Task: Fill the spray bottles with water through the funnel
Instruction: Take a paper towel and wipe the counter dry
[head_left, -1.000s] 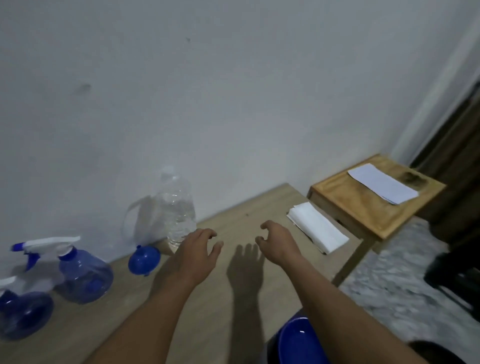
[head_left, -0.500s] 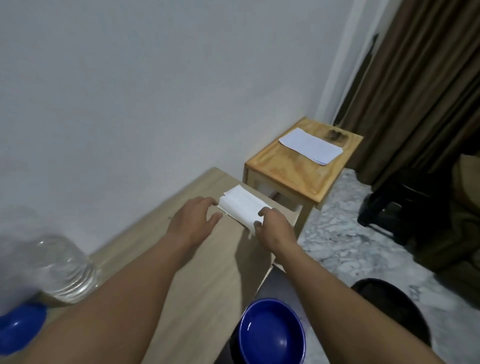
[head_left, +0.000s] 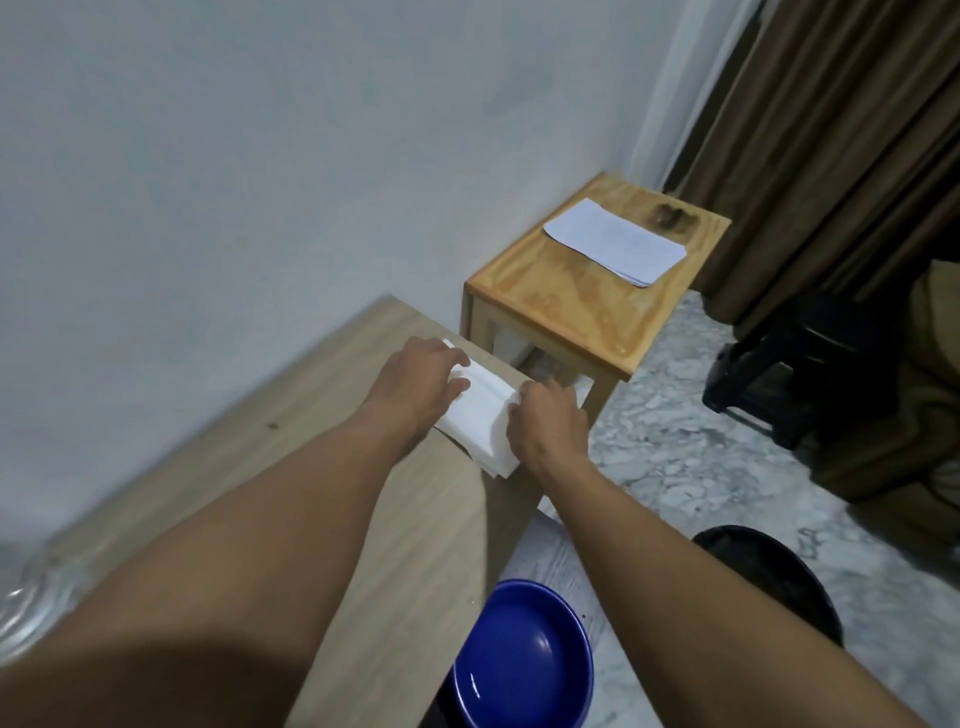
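Both arms bare all the way up, no sleeves, left hand (head_left: 418, 387) n right hand (head_left: 550, 423) w/ short nails, fingers plain.

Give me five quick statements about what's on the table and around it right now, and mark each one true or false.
1. Both hands are on the white stack of paper towels at the table's end. True: the left hand and right hand each touch it.
2. The blue bowl sits on the table. False: it is below and beside the table's edge, near the floor.
3. A white sheet of paper lies on the small wooden stool. True.
4. The spray bottles stand between the two hands. False: no spray bottle is in view now.
5. Brown curtains hang at the right. True.
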